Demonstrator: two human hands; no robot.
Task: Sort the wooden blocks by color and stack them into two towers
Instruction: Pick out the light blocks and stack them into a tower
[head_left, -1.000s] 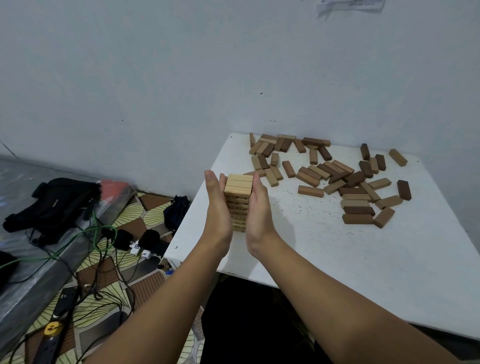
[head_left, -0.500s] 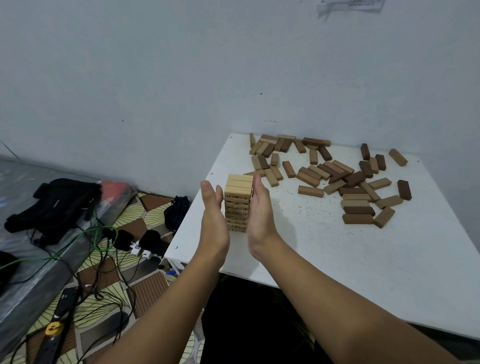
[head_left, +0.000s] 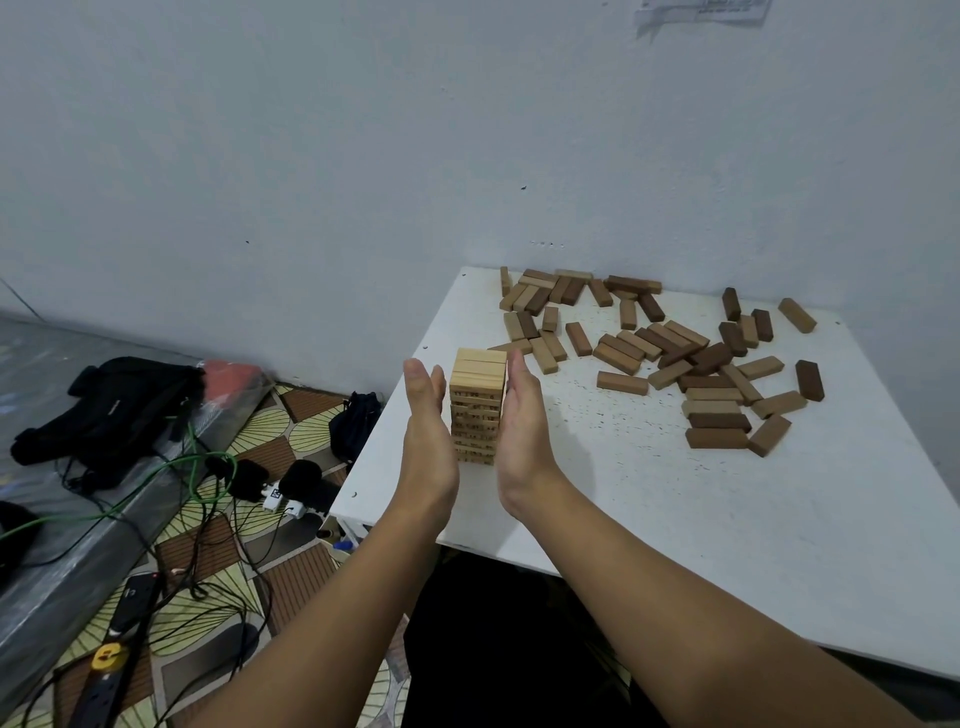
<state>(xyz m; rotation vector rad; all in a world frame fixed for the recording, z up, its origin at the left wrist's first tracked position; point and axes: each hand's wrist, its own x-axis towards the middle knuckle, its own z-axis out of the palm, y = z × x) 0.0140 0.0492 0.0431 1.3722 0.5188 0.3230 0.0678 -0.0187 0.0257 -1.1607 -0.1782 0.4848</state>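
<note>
Light-wood tower (head_left: 478, 405) stands upright near the front-left corner of the white surface (head_left: 675, 509), approx. a dozen layers, top layer looks flush. Left hand (head_left: 427, 431) and right hand (head_left: 519, 421) flank it w/ fingers straight, palms facing in; right palm seems to touch the tower's side, left is just beside it, contact can't be confirmed. Neither hand grips anything, both flat and open. Loose blocks (head_left: 675, 358), medium and dark brown mixed, lie scattered toward the back and right of the surface, well apart from the tower; no second tower yet, so task is prob. under half done. Handling, as a guess: each block is light, stiff, smooth-faced, so it slides easily on its neighbours; the tower is stable straight down but fragile to side knocks, esp. up high. Best to square it w/ flat palms on opposite faces, even pressure, low to mid height, then let go both sides together. Single blocks: pinch across the long sides near the middle. Off the surface, a black bag (head_left: 104, 410) and cables (head_left: 197, 499) sit on the floor at left, no bearing on the work.
</note>
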